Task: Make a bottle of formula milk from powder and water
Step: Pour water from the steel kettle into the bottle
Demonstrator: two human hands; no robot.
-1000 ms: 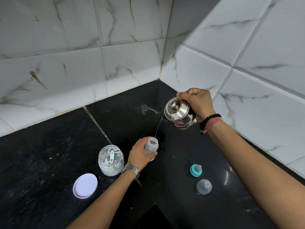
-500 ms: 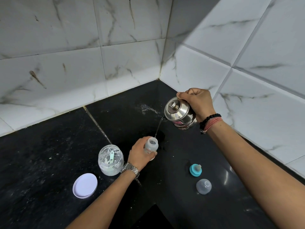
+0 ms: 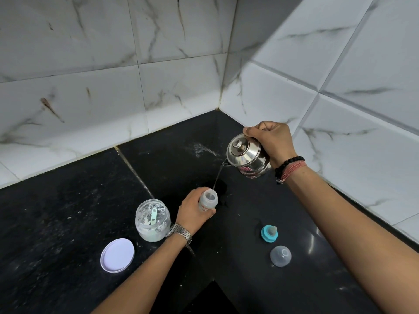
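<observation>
My left hand (image 3: 192, 209) grips a small clear baby bottle (image 3: 209, 201) standing open on the black counter (image 3: 68, 223). My right hand (image 3: 272, 141) holds a steel kettle (image 3: 246, 156) tilted toward the bottle, and a thin stream of water (image 3: 218, 175) runs from its spout into the bottle's mouth. An open jar of white powder (image 3: 152, 220) with a pale green scoop inside stands just left of my left wrist. The teal teat ring (image 3: 269, 233) and the clear bottle cap (image 3: 280, 256) lie on the counter to the right.
The jar's white lid (image 3: 117, 255) lies at the front left of the counter. White marble-tiled walls (image 3: 158, 75) close off the corner behind and on the right. A small wet patch (image 3: 223, 189) shows beside the bottle. The counter's front edge notches in near the bottom centre.
Almost nothing differs: the water keeps streaming from the kettle into the bottle, and both hands hold their places.
</observation>
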